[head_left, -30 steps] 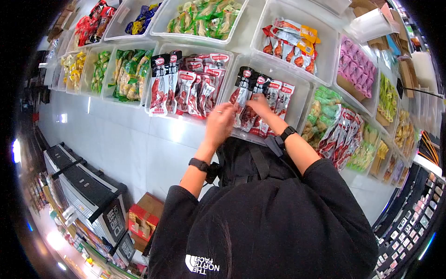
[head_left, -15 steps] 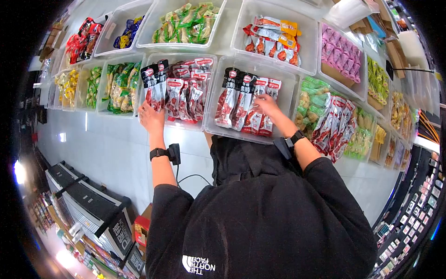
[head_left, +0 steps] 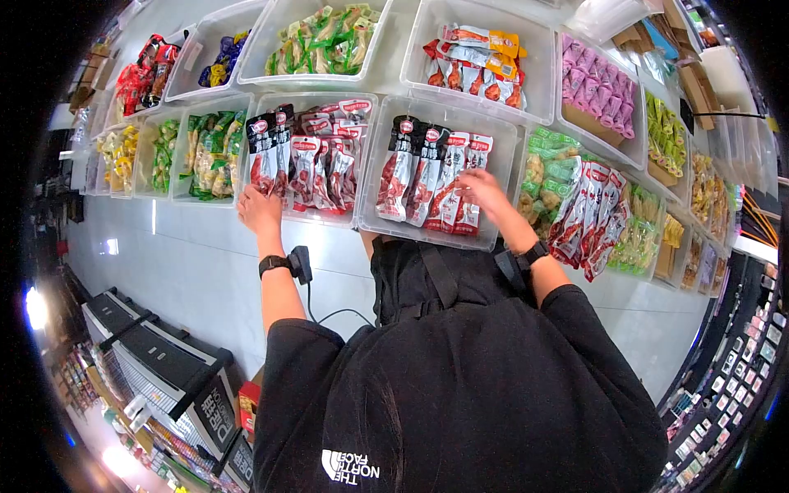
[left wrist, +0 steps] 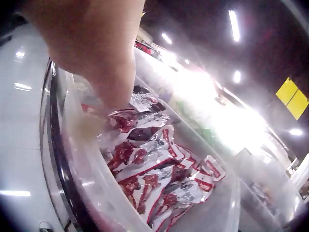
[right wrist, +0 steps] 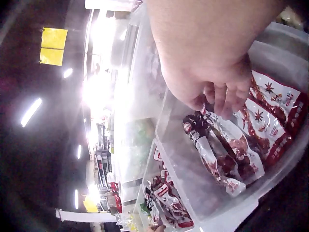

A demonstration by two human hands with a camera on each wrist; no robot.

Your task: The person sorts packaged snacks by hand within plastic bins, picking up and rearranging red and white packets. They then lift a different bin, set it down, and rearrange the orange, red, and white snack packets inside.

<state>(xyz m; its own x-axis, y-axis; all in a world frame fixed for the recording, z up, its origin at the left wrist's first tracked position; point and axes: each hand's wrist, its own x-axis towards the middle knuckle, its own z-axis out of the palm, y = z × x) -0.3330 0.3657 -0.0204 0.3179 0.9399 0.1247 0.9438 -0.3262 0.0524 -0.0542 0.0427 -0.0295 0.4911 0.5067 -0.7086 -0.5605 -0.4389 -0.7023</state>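
Note:
In the head view, my left hand (head_left: 260,214) grips the lower end of a black-topped snack packet (head_left: 263,156) at the front of the left bin (head_left: 316,218). The fingertips cover the packet's bottom edge. My right hand (head_left: 489,201) is over the right bin (head_left: 376,148), its fingers loosely bent and overlapping the red-and-white packets (head_left: 448,177). The right wrist view shows the fingertips (right wrist: 224,111) close above the packets. Two black-topped packets (head_left: 399,168) lie side by side left of that hand. More red-and-white packets (head_left: 333,168) fill the left bin.
Clear plastic bins of snacks surround these two: green bags (head_left: 320,45) behind, orange-topped packets (head_left: 485,66) at back right, pink packs (head_left: 596,90) further right. Several red-and-white packets (head_left: 593,209) lie across the right-hand bins. A black crate (head_left: 164,361) stands at lower left.
My left hand has gone from the right bin to the front of the left bin's black-topped packets. My right hand has drawn slightly right, uncovering the black-topped packets beside it.

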